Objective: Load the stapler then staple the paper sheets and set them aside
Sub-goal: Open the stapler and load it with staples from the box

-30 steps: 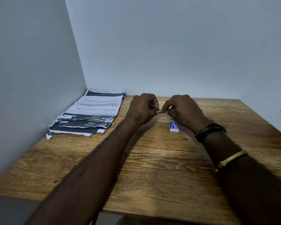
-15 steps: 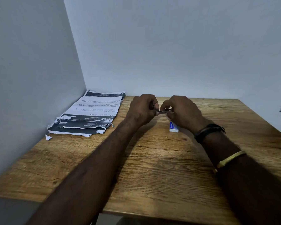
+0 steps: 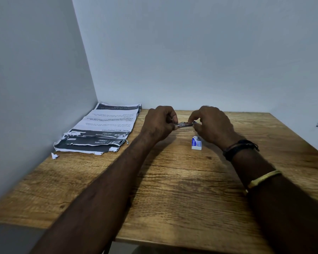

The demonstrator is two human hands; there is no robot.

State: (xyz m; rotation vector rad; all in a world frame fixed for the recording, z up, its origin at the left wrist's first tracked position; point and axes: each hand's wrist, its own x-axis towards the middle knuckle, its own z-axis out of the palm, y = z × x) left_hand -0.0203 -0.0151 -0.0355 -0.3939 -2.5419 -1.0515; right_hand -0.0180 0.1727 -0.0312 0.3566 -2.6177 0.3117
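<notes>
Stapler: small metal stapler held off the bench at the far middle, between both hands.
Long axis: runs left to right, close to level, one end in each hand.
Left hand: left hand curled shut, thumb and fingers pinching the left end of the stapler.
Right hand: right hand pinching the right end with its fingertips, remaining fingers bent over it.
Nearer hand: neither, both touch it; loading, as I judge it, hinges on sliding along that left-right axis.
Staple box: white and blue staple box on the bench just near of the right hand, apart from it.
Paper sheets: paper sheets stacked at the far left against the wall, torn at the near edge, well apart from the hands.
Hidden: fingers cover most of the stapler; whether its tray is open, or holds staples, I cannot tell.
</notes>
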